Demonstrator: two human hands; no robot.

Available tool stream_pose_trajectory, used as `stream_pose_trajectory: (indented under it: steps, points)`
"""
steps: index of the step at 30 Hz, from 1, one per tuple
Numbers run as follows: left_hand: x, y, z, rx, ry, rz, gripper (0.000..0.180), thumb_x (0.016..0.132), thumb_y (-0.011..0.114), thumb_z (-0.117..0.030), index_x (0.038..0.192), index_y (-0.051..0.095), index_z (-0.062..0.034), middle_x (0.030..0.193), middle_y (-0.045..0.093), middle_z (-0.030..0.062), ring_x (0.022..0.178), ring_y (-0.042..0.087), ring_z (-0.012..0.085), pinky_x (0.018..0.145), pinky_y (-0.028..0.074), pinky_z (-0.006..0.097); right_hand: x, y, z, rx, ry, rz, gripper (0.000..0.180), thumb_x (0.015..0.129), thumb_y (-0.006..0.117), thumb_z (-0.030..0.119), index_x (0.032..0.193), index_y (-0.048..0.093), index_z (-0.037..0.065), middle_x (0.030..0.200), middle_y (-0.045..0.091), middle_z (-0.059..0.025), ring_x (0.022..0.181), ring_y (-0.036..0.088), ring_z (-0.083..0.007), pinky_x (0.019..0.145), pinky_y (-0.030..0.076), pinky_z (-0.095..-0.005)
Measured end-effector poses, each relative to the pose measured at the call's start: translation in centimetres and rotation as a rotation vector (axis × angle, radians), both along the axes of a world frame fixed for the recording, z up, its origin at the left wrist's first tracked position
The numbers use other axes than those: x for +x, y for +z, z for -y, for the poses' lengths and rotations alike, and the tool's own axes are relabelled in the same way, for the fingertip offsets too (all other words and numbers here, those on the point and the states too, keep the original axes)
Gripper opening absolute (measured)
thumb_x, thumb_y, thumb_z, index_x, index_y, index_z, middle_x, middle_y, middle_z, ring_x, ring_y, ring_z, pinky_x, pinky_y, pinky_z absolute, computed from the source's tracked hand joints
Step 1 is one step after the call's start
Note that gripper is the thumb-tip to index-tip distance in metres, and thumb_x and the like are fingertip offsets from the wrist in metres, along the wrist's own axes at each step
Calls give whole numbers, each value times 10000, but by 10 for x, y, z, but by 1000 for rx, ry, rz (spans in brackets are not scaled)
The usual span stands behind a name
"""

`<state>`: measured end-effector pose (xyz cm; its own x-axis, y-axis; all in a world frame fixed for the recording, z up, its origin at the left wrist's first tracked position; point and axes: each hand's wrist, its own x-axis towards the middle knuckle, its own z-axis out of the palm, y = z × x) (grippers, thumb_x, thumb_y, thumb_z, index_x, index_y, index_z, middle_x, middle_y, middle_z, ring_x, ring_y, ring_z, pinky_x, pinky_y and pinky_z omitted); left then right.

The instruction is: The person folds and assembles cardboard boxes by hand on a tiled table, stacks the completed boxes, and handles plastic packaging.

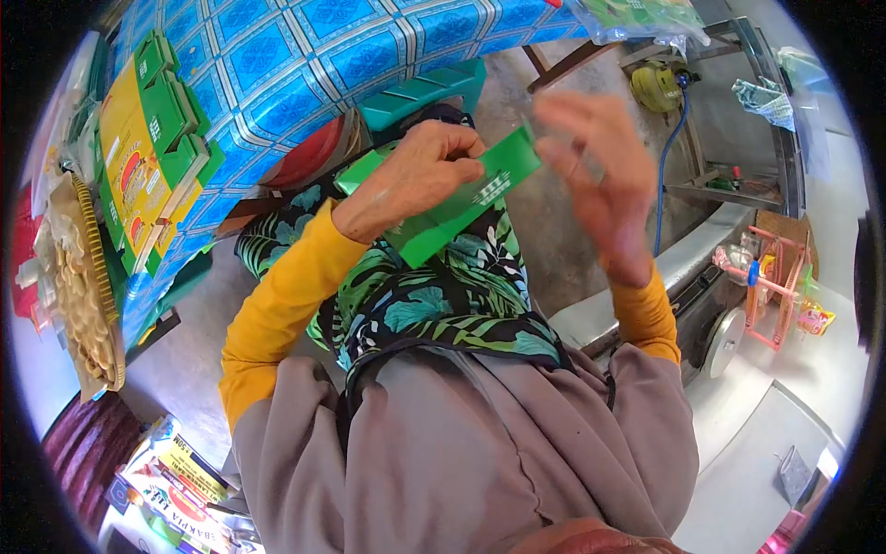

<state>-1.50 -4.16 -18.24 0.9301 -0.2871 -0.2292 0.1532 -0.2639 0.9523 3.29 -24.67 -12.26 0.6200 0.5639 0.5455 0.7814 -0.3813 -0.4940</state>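
Observation:
My left hand grips a flat green cardboard carton blank held over my lap, thumb and fingers closed on its upper edge. My right hand is raised just to the right of the carton's top corner, fingers spread and blurred; it holds nothing that I can see. Below the hands lie my lap in leaf-print cloth and my yellow sleeves.
A table with a blue patterned cloth stands at the upper left, bearing a stack of green and yellow cartons and a woven tray of snacks. A teal stool is under it. Metal frames and a pink rack stand right.

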Motion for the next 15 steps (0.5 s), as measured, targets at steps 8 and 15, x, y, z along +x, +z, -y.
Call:
stream_pose_trajectory:
  steps: [8,15]
  points:
    - [-3,-31,12,-359,30,-364,111,875,610,-63,937,674,3,814,646,-19,712,567,42,653,444,202,28,-58,38,67,194,-999,171,756,738,27,918,685,28,988,665,-47,893,606,-136,794,485,-270]
    - [-9,-45,15,-353,-9,-403,106,862,623,-54,925,683,8,805,666,7,715,582,54,669,446,202,25,-56,42,33,36,-1249,163,738,761,27,878,681,1,902,653,-19,863,591,-109,792,479,-255]
